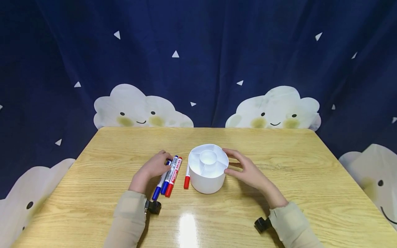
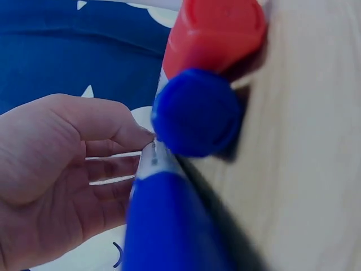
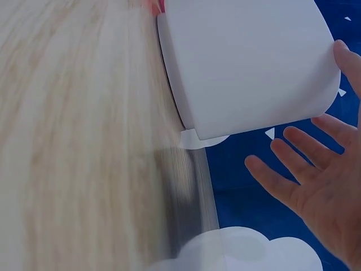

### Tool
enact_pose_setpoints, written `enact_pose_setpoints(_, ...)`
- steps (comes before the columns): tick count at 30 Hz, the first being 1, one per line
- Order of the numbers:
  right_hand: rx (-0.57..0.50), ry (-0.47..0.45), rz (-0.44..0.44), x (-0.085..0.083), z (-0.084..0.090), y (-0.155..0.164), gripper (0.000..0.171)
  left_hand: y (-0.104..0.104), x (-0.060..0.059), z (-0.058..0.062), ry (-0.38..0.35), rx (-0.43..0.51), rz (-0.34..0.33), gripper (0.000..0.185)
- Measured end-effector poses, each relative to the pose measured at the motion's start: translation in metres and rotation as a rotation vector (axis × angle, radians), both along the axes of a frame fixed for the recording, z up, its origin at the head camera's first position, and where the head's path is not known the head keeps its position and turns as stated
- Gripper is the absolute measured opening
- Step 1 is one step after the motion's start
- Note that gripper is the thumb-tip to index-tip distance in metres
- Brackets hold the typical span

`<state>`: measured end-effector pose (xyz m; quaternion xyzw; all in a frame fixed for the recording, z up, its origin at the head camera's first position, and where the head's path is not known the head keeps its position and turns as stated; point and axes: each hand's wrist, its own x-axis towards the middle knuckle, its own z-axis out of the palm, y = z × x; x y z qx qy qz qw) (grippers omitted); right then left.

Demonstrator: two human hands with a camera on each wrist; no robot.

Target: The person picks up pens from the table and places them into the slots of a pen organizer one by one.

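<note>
My left hand pinches the leftmost blue-capped marker, the thumb against its white barrel. Right beside it on the table lie another blue-capped marker and a red-capped marker, side by side. A round white desk organizer with several compartments around a central cup stands upright to their right. Around its right side is my right hand, thumb and forefinger at the rim. In the right wrist view the other fingers are spread beside the organizer's wall.
Close against the organizer's left side lies one more red-capped marker, partly hidden behind it. Everything rests on a light wooden table. A dark blue curtain with clouds and white triangles hangs behind the far edge.
</note>
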<state>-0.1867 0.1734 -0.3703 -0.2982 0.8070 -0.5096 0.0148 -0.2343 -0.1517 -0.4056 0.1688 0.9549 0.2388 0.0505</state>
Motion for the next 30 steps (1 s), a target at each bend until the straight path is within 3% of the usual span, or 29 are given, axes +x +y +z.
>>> enact_pose_setpoints(9, -0.049, -0.065, 0.004, -0.014, -0.025, 0.007, 0.062, -0.007, 0.000, 0.004, 0.037, 0.072, -0.009, 0.036)
enact_pose_setpoints(17, -0.084, -0.080, 0.016, -0.015, -0.027, 0.007, 0.062, -0.012, 0.002, 0.019, -0.003, 0.215, 0.039, 0.038)
enact_pose_setpoints(30, -0.100, -0.099, 0.023, -0.015, -0.026, 0.007, 0.064, -0.011, -0.001, 0.035, 0.091, 0.268, 0.030, 0.037)
